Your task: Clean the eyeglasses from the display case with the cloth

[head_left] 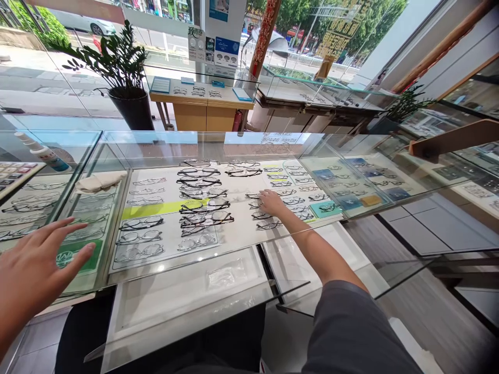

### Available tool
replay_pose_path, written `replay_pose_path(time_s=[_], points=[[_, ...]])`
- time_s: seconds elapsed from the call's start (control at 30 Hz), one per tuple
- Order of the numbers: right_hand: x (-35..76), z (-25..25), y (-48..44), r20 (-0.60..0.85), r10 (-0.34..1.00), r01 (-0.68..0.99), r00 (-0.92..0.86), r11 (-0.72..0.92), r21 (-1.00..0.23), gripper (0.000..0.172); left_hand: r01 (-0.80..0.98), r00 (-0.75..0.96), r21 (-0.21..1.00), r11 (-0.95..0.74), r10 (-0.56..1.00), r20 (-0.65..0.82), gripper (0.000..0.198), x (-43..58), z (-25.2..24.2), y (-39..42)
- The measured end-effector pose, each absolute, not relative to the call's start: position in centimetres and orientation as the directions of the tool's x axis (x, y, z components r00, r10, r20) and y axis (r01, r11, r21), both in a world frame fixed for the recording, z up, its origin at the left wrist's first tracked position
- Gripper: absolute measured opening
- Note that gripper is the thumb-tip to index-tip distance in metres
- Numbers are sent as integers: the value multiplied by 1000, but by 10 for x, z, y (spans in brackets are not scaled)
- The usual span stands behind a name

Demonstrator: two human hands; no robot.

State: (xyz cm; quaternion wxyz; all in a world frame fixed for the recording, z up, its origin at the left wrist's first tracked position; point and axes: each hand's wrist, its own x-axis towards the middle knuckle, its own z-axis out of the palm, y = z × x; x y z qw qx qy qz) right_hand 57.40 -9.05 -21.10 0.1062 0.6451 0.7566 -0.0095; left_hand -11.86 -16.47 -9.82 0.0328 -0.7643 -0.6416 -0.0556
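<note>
Plainly, the right grip (270, 203) reached into a column of dark-rimmed eyeglasses (268, 225) just right of the frame's middle, though whether it had closed on a pair could not be told. At the lower left, the left grip (39, 259) hung spread open near a green mat (92, 258). Farther out, more spectacles (142, 223) lay in rows on the white surface (240, 229), a folded cloth (99, 182) rested left of centre, and a spray bottle (42, 152) and a potted plant (130, 106) showed in the upper left.
</note>
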Motion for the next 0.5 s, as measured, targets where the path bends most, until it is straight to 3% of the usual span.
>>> replay_pose_path(time_s=[0.1, 0.3, 0.5], points=[[570, -201, -105, -164, 978, 981, -130, 150, 120, 47, 980, 185, 42, -196, 963, 196, 74, -110, -94, -164], [550, -174, -151, -187, 977, 989, -105, 122, 82, 43, 983, 170, 39, -180, 969, 180, 80, -94, -85, -164], [518, -139, -198, -324, 944, 998, -59, 52, -30, 41, 977, 188, 79, -200, 972, 139, 89, -84, -80, -164]])
